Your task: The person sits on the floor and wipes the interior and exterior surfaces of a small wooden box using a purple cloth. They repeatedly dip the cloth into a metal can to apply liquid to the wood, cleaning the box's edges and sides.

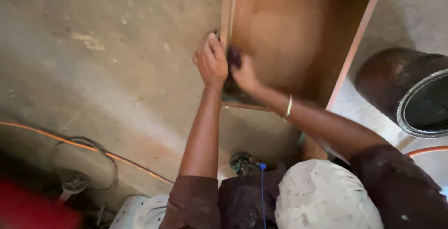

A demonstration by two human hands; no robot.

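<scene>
Your pale knee (326, 196) sat nearest. Your left hand (211, 61) gripped the wooden box (298, 33) wall on the floor; your right hand (245, 74) pressed a dark pad (233, 56) inside, where I judged splinters might catch fingers.

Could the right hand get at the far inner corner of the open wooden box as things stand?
Probably yes. The right hand is already inside the wooden box, working with a dark cloth near the left wall, and nothing shows between it and the bare interior. The left hand only grips the box's edge.
</scene>
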